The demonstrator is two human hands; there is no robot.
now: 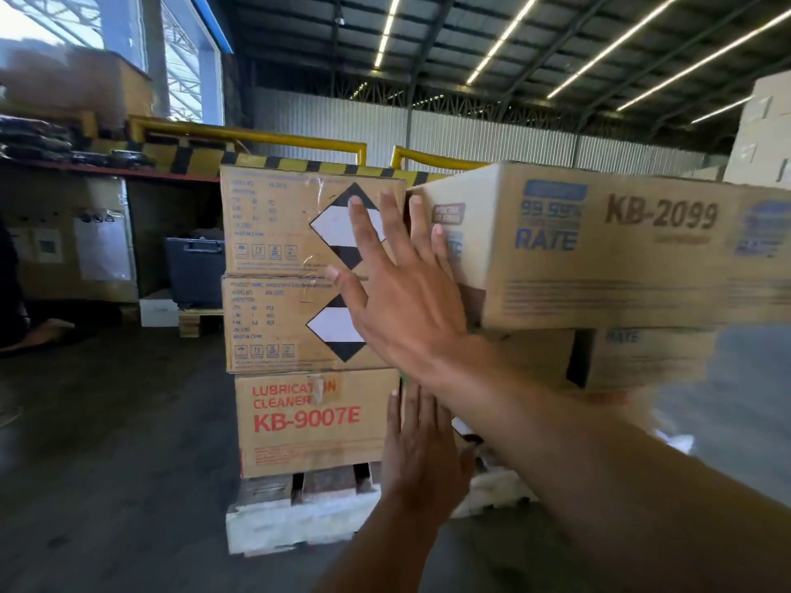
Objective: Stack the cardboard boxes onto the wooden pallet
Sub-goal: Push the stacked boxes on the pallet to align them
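A pale wooden pallet carries a stack of three cardboard boxes: two with black-and-white diamond labels above one printed KB-9007E. To the right a KB-2099 box, blurred and slightly tilted, sits on another box. My right hand is spread flat, its fingers against the left end of the KB-2099 box. Lower down, my left hand has straight fingers by the right edge of the KB-9007E box; whether it touches is unclear.
A yellow and black barrier runs behind the stack. At left are a shelf with dark items, a large carton, a dark bin and a person's foot. White boxes stand at far right. Bare floor lies front left.
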